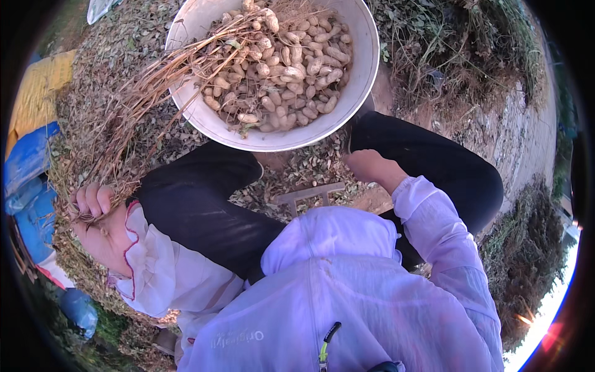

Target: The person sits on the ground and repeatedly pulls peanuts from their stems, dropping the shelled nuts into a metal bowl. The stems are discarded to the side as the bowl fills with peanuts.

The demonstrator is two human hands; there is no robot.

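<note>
My left hand (100, 228) is at the left, fingers curled around the lower ends of a bundle of dried peanut stems (153, 83). The bundle slants up and right, and its root end with peanuts on it rests over the rim of a white basin (365, 69). Inside the basin lies a heap of unshelled peanuts (297, 69), with thin roots among them. My right hand (374, 168) hangs low by my right knee, below the basin; its fingers are hidden from this angle, so what it holds does not show.
Dry leaf litter (111, 60) covers the ground. Piles of peanut plants lie at the upper right (446, 46) and lower right (520, 265). A metal frame (311, 193) stands between my legs. Yellow (42, 88) and blue sacks (32, 158) sit at the far left.
</note>
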